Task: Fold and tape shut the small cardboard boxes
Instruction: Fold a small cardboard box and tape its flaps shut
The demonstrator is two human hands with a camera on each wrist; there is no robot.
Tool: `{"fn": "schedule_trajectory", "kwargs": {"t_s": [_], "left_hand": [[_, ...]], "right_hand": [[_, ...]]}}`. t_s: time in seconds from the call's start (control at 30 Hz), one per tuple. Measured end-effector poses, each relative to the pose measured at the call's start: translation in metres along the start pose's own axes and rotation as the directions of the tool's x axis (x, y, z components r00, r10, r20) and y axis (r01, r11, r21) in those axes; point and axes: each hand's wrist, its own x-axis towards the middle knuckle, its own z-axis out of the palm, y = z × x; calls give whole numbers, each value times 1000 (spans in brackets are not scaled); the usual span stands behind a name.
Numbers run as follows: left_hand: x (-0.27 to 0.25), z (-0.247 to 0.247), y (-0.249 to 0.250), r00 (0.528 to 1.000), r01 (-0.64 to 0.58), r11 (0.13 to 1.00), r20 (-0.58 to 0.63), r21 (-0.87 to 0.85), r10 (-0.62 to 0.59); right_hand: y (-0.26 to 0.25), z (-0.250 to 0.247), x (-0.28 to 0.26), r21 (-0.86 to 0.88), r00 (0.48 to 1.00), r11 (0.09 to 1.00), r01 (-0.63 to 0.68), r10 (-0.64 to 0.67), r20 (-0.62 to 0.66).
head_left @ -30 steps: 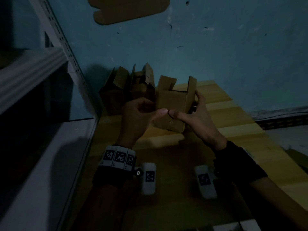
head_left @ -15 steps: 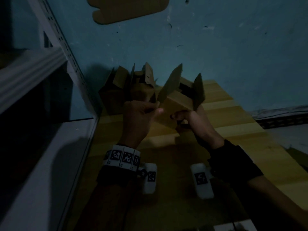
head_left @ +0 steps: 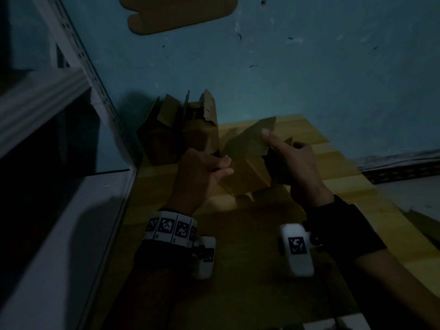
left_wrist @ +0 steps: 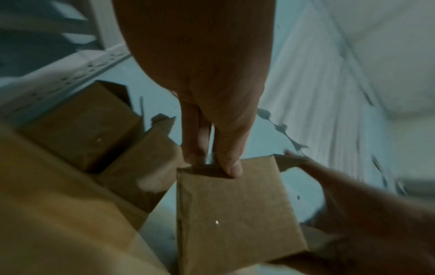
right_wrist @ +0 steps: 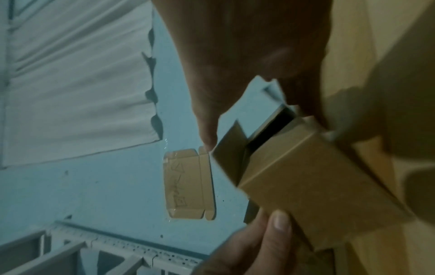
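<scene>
A small brown cardboard box (head_left: 247, 163) (left_wrist: 235, 208) (right_wrist: 313, 188) is held tilted above the wooden table (head_left: 338, 177), between both hands, its flaps standing loose at the far end. My left hand (head_left: 204, 167) (left_wrist: 212, 160) pinches the box's left edge between thumb and fingers. My right hand (head_left: 292, 163) (right_wrist: 235, 104) grips the right side, and its forefinger lies stretched along one raised flap (head_left: 262, 134). The open end of the box shows dark inside in the right wrist view.
Two more unsealed cardboard boxes (head_left: 181, 129) (left_wrist: 94, 141) stand against the blue wall at the table's back left. A white metal shelf frame (head_left: 71, 67) rises on the left. A flat cardboard cut-out (head_left: 181, 13) (right_wrist: 188, 184) is stuck on the wall.
The box has been turned over and tipped, from upright with flaps up to lying tilted. My right hand has shifted from underneath to the right side, forefinger now on a flap.
</scene>
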Motion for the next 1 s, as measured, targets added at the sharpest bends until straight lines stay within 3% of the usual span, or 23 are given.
{"fn": "schedule_trajectory", "kwargs": {"t_s": [0.13, 0.27, 0.53, 0.67, 0.83, 1.0], "left_hand": [[3, 1, 5, 994, -68, 998, 87, 16, 66], [5, 0, 8, 993, -74, 997, 95, -17, 76], [3, -4, 9, 992, -125, 971, 11, 204, 126], [2, -1, 12, 998, -66, 995, -4, 80, 67], [-2, 9, 15, 991, -137, 987, 13, 82, 137], [1, 3, 10, 998, -60, 998, 3, -9, 60]], "right_hand": [[-5, -5, -3, -100, 983, 987, -125, 137, 122], [-7, -16, -3, -117, 977, 986, -119, 137, 164], [-5, -14, -4, -2, 976, 992, -123, 121, 183], [-4, -13, 0, -27, 968, 992, -124, 127, 218], [0, -16, 1, -19, 948, 986, -168, 167, 270], [5, -11, 0, -26, 955, 990, -136, 138, 262]]}}
